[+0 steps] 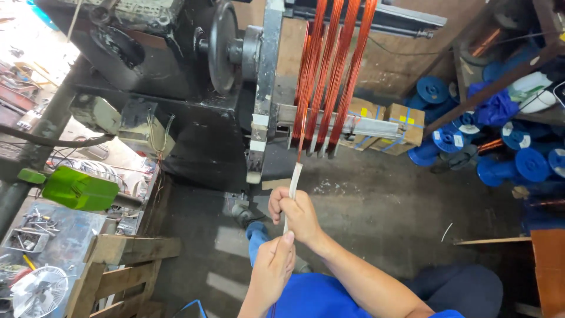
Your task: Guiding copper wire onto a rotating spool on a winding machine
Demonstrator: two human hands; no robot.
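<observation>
Several bands of copper wire (329, 70) are wound on a metal former (347, 123) fixed to a black winding machine (194, 76). A white strip (294, 176) hangs from the lower end of the leftmost copper band and runs down toward me. My right hand (294, 213) pinches this strip a little below the coil. My left hand (273, 266) grips the strip lower down, close to my blue shirt. The two hands are stacked one above the other, and the strip runs straight between them.
Blue spools (524, 159) and cardboard boxes (394, 123) lie on the floor at the right. A green-handled tool (76, 188), a tray of small parts (26, 238) and a wooden pallet (118, 271) stand at the left. A wooden board (550, 265) is at the far right.
</observation>
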